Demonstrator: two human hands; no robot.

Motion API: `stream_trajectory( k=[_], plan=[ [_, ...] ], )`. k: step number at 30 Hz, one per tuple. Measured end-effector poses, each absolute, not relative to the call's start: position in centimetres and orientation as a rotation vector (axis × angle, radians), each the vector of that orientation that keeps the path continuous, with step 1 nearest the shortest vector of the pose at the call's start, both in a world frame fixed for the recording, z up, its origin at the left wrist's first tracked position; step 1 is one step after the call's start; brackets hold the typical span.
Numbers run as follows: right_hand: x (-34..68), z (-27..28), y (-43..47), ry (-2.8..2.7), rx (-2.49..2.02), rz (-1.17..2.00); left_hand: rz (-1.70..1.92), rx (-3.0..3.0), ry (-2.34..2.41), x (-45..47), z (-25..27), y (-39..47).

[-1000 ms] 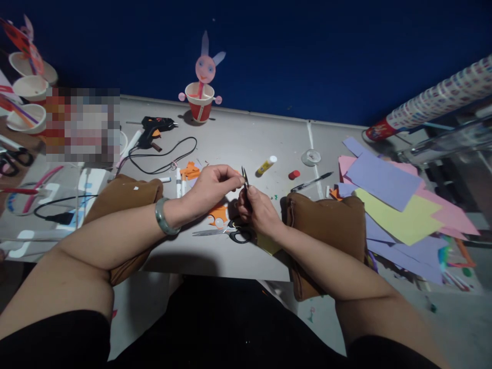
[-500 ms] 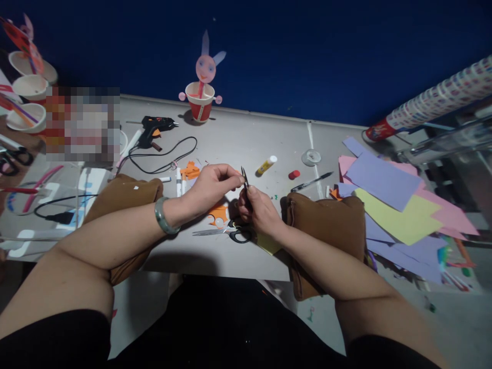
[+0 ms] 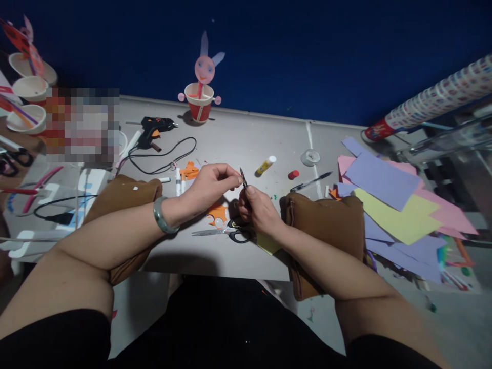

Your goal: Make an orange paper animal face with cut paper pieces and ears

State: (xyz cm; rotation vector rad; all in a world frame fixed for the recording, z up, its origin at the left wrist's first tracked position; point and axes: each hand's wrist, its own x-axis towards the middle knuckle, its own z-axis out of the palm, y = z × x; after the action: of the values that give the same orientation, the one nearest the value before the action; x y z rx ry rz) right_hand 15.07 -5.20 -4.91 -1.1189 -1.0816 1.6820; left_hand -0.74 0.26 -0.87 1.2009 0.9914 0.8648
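Note:
My right hand [image 3: 263, 207] is closed around a small pair of scissors [image 3: 243, 177], whose narrow dark blades point up and away from me; the handles are hidden in my fingers. Thumb and forefinger of my left hand [image 3: 215, 187] pinch right beside the blades. Whatever lies in that pinch is too small to make out. Below the hands, a larger pair of black-handled scissors [image 3: 215, 232] rests on the table, near cut orange paper [image 3: 218, 212] with a small clear round piece on it. Yellow paper [image 3: 269, 244] lies partly under my right hand.
A glue stick [image 3: 266, 166], its red cap [image 3: 293, 175], a tape roll [image 3: 310, 157] and a pen [image 3: 311, 182] lie beyond. Brown cushions [image 3: 326, 225] support both forearms. Coloured paper [image 3: 384, 179] is piled right. A glue gun [image 3: 154, 130] and a rabbit cup [image 3: 200, 105] stand behind.
The blades of the small scissors have drawn together from slightly parted. Both hands stay in nearly the same place.

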Motion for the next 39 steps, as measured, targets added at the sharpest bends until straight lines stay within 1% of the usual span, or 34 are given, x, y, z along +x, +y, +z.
stream_trajectory(
  k=[6, 9, 11, 14, 16, 18, 20, 23, 26, 28, 34, 39],
  plan=[
    [15.0, -4.8, -5.4, -1.056, -1.140, 1.661, 0.862, 1.191, 1.000, -0.9, -0.9, 0.3],
    [15.6, -4.7, -5.4, -1.126, -1.100, 1.585, 0.858, 1.164, 0.990, -0.9, -0.8, 0.4],
    [16.3, -4.4, -5.2, -1.336, -1.023, 1.527, 0.865, 1.146, 0.995, -1.0, -0.9, 0.6],
    [17.2, -4.2, -4.7, -1.902, -0.866, 1.526, 0.880, 1.127, 1.005, -1.0, -1.1, 0.9],
    [17.5, -4.3, -4.5, -2.192, -0.896, 1.405, 0.885, 1.119, 0.999, -1.0, -1.2, 1.0],
    [17.5, -4.8, -4.4, -2.358, -1.009, 1.179, 0.889, 1.119, 0.986, -1.0, -1.4, 1.0],
    [17.3, -5.4, -4.4, -2.454, -1.101, 0.974, 0.894, 1.123, 0.979, -1.0, -1.4, 1.0],
    [17.4, -6.0, -4.3, -2.536, -1.155, 0.818, 0.884, 1.118, 0.977, -1.0, -1.4, 0.9],
    [17.6, -5.9, -4.0, -2.499, -1.133, 0.724, 0.876, 1.113, 0.969, -1.0, -1.4, 0.8],
    [17.6, -5.6, -3.9, -2.350, -1.116, 0.713, 0.874, 1.120, 0.970, -1.0, -1.4, 0.8],
    [17.0, -4.6, -3.8, -1.605, -1.234, 0.920, 0.852, 1.177, 1.014, -1.0, -1.5, 0.9],
    [16.5, -4.7, -3.6, -1.360, -1.220, 1.058, 0.817, 1.246, 1.038, -0.9, -1.6, 0.8]
  ],
)
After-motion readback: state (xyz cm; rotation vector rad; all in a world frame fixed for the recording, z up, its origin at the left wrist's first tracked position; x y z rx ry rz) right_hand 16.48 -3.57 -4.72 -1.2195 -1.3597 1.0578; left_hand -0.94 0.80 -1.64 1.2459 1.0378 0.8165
